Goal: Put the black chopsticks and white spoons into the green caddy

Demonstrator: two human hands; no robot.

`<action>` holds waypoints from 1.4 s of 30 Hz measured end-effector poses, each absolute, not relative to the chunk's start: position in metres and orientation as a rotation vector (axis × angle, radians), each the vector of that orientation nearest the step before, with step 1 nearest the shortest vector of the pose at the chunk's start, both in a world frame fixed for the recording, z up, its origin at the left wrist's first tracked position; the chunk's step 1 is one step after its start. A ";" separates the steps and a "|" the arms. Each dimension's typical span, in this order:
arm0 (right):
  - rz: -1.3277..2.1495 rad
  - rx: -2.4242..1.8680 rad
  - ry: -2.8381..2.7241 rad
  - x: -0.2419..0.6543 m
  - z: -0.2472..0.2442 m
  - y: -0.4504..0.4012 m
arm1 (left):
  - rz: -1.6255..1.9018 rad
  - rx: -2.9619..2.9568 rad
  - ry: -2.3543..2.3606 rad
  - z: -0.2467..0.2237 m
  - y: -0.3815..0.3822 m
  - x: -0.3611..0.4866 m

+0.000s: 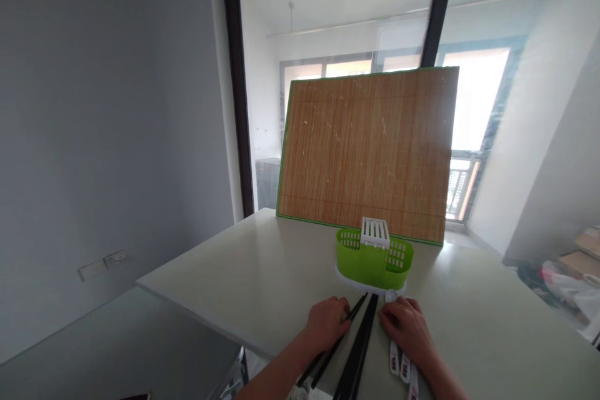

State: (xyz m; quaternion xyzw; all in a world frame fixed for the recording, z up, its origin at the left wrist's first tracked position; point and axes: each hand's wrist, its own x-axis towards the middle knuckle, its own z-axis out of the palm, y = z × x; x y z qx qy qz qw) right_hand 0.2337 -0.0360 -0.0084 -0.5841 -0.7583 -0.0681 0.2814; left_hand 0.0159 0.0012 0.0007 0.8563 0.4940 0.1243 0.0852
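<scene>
My left hand (328, 323) is closed, its fingers pinching thin black chopsticks (323, 367) that slant across the table's near edge. More black chopsticks (360, 350) lie side by side between my hands. My right hand (407, 323) rests with curled fingers over several white spoons (394, 359); one spoon bowl shows beyond the fingers and printed handles stick out below. The fingers hide the middle of the spoons. Just beyond both hands stands a green cutlery holder (360, 265) with perforated sides, a white base and a white slotted piece (375, 231) on top.
A bamboo mat panel (365, 150) with green edging leans upright at the back of the white table (225, 275). Behind it is a glass partition with dark frames. A grey wall (117, 106) rises at left; bags and boxes (567, 275) lie at far right.
</scene>
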 end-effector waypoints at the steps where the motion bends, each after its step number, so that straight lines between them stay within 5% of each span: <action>1: -0.181 -1.565 -2.035 0.234 -0.008 -0.036 | 0.344 2.569 1.491 0.003 0.001 0.015; 16: -0.163 -1.574 -2.070 0.236 -0.009 -0.034 | 0.067 2.648 1.574 0.018 0.010 0.014; 21: -0.167 -1.573 -2.073 0.237 -0.013 -0.032 | 0.263 2.635 1.565 0.044 0.016 -0.004; 27: -0.167 -1.542 -2.056 0.241 -0.011 -0.033 | 1.072 2.375 1.097 0.083 0.018 -0.019; 42: 0.273 -1.301 -2.025 0.168 0.004 0.001 | 1.198 2.222 0.866 0.072 0.008 0.007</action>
